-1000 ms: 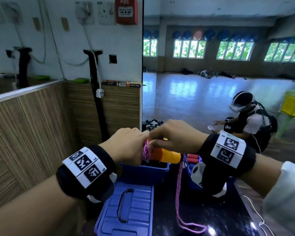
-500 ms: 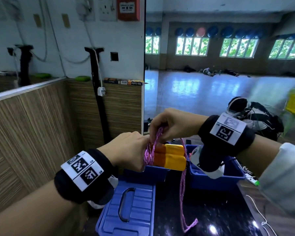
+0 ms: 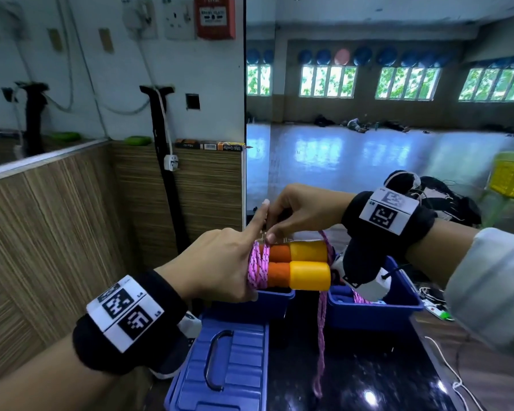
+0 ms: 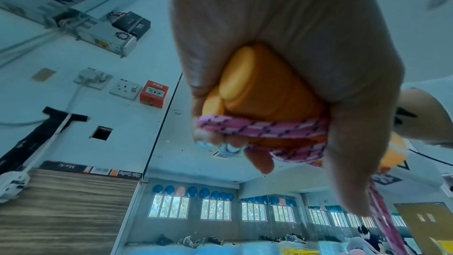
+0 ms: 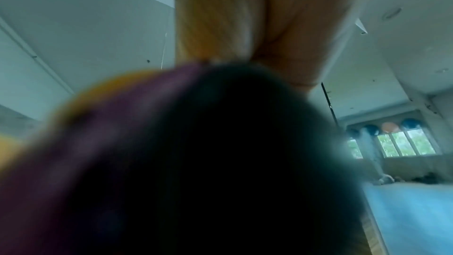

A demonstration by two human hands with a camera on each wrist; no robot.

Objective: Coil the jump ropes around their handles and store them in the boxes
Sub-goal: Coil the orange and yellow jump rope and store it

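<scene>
A dark glossy table [image 3: 368, 375] carries a blue lid [image 3: 229, 366] with a black carry handle, lying flat at the near left, and two open blue boxes behind it — the left box [image 3: 275, 301] under the hands, the right box [image 3: 377, 312] just beside it with more pink cord showing inside. Above the left box the left hand [image 3: 217, 265] holds the two orange-and-yellow handles [image 3: 297, 265] side by side, its grip curled round them with the forefinger pointing up. Pink rope [image 3: 257, 266] is wound several turns around the handles at the orange end; its loose length [image 3: 321, 336] hangs down to the table. The right hand [image 3: 303, 213] sits over the wound end, its grip pinching the rope at the top of the coil. The right wrist view is blurred and dark.
</scene>
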